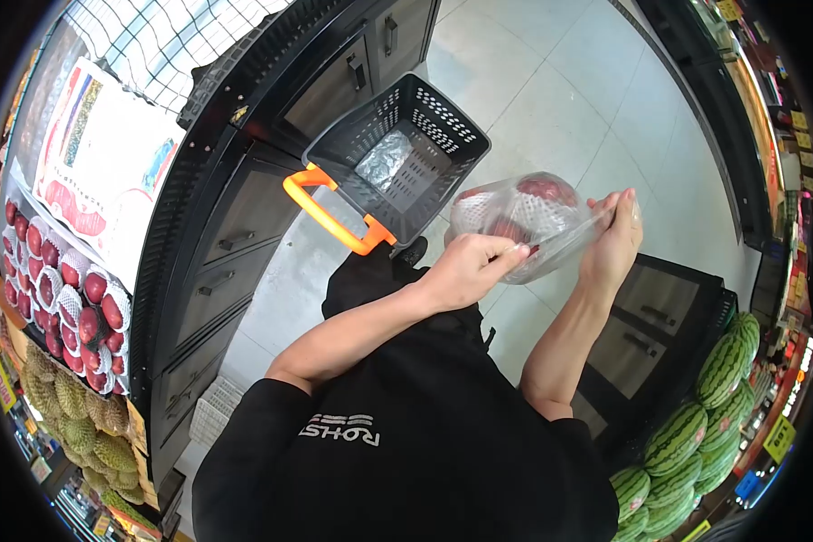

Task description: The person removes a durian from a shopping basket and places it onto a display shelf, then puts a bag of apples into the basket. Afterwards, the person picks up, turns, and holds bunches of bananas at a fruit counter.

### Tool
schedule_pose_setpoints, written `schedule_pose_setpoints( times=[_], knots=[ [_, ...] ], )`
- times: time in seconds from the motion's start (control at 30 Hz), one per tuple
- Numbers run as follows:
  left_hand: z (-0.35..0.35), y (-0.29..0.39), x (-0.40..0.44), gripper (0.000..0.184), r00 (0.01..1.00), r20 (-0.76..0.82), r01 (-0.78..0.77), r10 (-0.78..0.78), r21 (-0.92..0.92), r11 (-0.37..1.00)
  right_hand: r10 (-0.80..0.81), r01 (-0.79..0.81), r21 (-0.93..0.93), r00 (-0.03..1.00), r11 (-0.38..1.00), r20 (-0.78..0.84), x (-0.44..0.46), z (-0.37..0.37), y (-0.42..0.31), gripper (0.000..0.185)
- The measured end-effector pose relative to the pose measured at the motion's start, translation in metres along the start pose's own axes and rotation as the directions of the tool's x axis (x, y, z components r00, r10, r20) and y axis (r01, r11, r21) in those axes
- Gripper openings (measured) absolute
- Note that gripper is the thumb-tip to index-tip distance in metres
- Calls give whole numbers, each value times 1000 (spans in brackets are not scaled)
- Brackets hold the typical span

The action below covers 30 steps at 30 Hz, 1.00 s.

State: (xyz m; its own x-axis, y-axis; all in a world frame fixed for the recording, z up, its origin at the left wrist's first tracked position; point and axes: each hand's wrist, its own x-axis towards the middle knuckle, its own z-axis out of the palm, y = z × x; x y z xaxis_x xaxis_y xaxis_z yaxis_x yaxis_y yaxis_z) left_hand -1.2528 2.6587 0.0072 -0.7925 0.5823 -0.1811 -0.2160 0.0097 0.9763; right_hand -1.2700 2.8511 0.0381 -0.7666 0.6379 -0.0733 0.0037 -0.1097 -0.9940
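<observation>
The lower ends of the dark-rinded green striped watermelons (677,439) are cut off by the round view's edge, the small yellow price signs (780,438) are too blurred to read fully, and the clear plastic bag's (526,221) fruit is partly hidden.

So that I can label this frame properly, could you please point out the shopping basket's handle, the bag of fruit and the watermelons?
Orange handle (373,237): head view, on its lower corner.
Bag of fruit (549,217): head view, on its middle.
Watermelons (677,438): head view, middle of one melon.
</observation>
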Motion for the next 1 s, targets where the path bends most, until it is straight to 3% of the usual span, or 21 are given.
schedule_pose_setpoints(
  times=[0.27,0.33,0.4,0.47,0.53,0.63,0.67,0.73,0.8,0.93,0.97,1.0],
  knots=[
    [-47,-21,25,45,989,-41,144,-141,53,988,81,-92,22,953,996,292,37,53,43,35],
    [-61,-30,32,43,991,-90,104,-100,44,994,140,-139,-25,942,990,304,44,81,49,37],
    [-77,-40,38,41,984,-85,163,-158,52,985,122,-93,-98,930,991,346,50,105,59,39],
    [-87,-61,44,41,984,-153,112,-88,153,982,193,-133,-171,896,976,401,57,123,79,40],
    [-96,-80,53,40,974,-202,128,-104,112,985,231,-161,-194,874,968,428,66,145,98,41],
    [-108,-105,70,38,954,-276,175,-113,210,962,292,-175,-277,833,945,469,78,174,133,42],
    [-114,-114,77,35,934,-340,198,-110,235,952,299,-180,-280,827,943,477,83,184,143,42],
    [-121,-134,86,33,909,-399,233,-116,256,938,382,-64,-520,755,852,532,89,203,163,42],
    [-127,-157,96,27,856,-511,328,-80,416,849,390,-65,-499,712,864,584,95,221,200,44],
    [-148,-209,112,29,699,-694,540,-174,352,764,518,-14,-637,595,770,614,113,248,279,42],
    [-156,-223,117,29,651,-690,642,-316,279,714,505,-64,-575,565,815,652,120,250,308,42],
    [-162,-240,120,29,646,-691,655,-325,281,702,540,-171,-547,550,819,637,126,256,321,42]
  ],
)
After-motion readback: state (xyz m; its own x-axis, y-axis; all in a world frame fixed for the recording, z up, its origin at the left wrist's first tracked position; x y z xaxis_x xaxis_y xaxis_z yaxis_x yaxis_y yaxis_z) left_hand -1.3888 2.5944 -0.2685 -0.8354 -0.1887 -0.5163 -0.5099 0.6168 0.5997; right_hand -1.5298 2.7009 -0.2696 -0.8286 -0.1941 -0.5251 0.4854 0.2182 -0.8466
